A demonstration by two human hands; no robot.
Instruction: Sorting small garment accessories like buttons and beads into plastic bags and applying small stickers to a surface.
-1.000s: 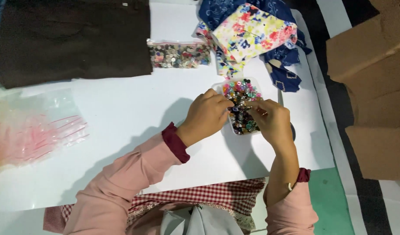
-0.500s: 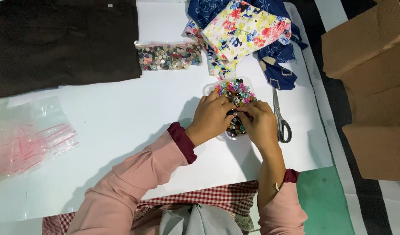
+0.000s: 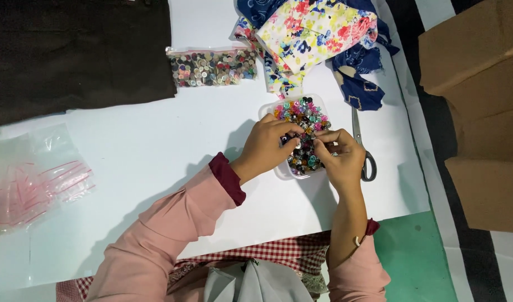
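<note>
White worktop (image 3: 156, 140) fills most of the view, with a green floor strip and brown cardboard boxes (image 3: 480, 112) off to the right. Both hands meet over a clear plastic tub of mixed coloured buttons (image 3: 302, 114), which sits near the middle of the worktop, close to the body so the wrists can rest beside it. The left hand (image 3: 267, 146) curls over the tub's near-left side, fingertips drawn together as if pinching something small; the right hand (image 3: 339, 157) mirrors it from the right, thumb and forefinger pressed close. What sits between the fingertips is too small to tell, likely a button. Scissors (image 3: 364, 146) lie just beside the right hand, partly under it, blades pointing away. Behind the tub a heap of floral and blue fabric (image 3: 318, 33) nearly touches its far rim. A zip bag of duller buttons (image 3: 212, 67) lies further left, next to dark brown cloth (image 3: 72, 50). Empty small clear bags (image 3: 33, 179) are well apart at the left edge
</note>
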